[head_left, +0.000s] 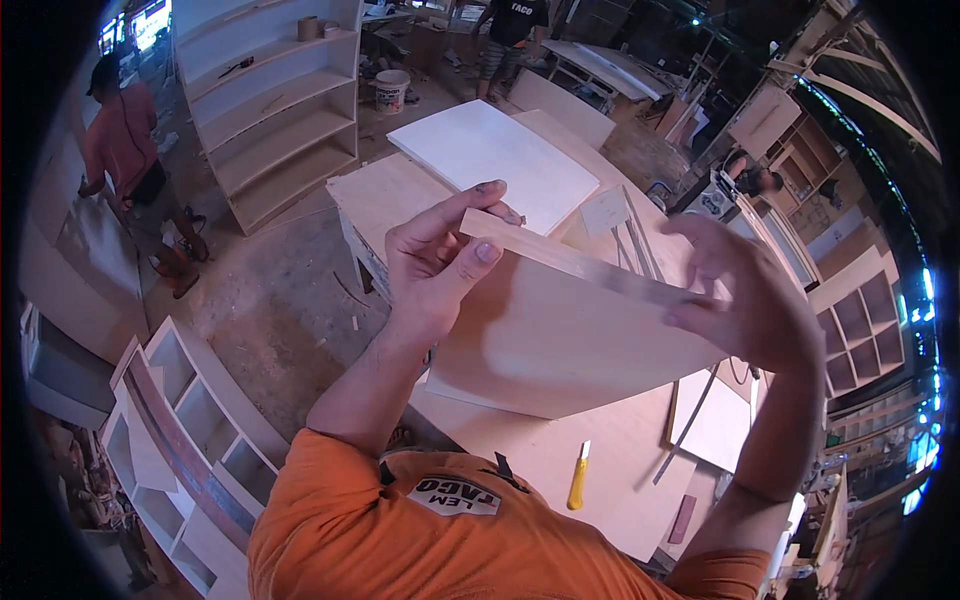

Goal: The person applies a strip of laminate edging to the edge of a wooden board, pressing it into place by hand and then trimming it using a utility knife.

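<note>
A pale wooden panel (575, 345) stands on edge on the workbench, its top edge faced with a wood-grain strip (570, 255). My left hand (445, 255) is closed round the panel's upper left corner, thumb on the near side and fingers behind. At the other end of that edge is my right hand (740, 290), blurred by motion. Its fingers are spread and curved above the edge, with the thumb low by the near face; whether it touches cannot be made out. A yellow utility knife (578, 480) lies on the bench between me and the panel.
A white board (500, 160) lies across the bench beyond the panel. A dark flat block (682, 520) and a thin dark rod (688, 425) lie at right. Shelf units stand left (290, 130) and lower left (190, 430). Other people (125, 150) work farther off.
</note>
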Demonstrator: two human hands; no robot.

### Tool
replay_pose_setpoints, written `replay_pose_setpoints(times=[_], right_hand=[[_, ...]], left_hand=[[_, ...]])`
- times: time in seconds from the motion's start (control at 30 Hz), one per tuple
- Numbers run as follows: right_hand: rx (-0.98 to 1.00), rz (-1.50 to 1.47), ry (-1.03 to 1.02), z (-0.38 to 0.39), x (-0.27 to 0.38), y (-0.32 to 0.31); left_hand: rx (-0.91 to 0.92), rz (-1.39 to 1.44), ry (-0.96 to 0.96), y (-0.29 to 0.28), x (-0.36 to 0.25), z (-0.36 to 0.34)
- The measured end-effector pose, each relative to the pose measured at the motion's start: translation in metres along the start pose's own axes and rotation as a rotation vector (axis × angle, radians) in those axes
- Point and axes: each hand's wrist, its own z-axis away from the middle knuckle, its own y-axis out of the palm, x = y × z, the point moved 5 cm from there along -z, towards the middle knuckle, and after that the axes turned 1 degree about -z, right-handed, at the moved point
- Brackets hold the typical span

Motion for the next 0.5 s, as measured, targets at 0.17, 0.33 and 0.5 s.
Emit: replay_pose_setpoints(times=[0.17,0.33,0.5], right_hand=[[-0.051,0.097,-0.351,-0.023,0.032,0.025],[-0.007,0.173,-0.363,-0.033,0.036,0.031],[-0.146,-0.101,-0.224,-0.049,0.043,0.005]], left_hand=[[-0.008,0.048,-0.025,0.006,0.003,-0.001],[0.046,0.170,-0.044,0.009,0.001,-0.004],[0.117,0.140,-0.079,0.009,0.008,-0.003]])
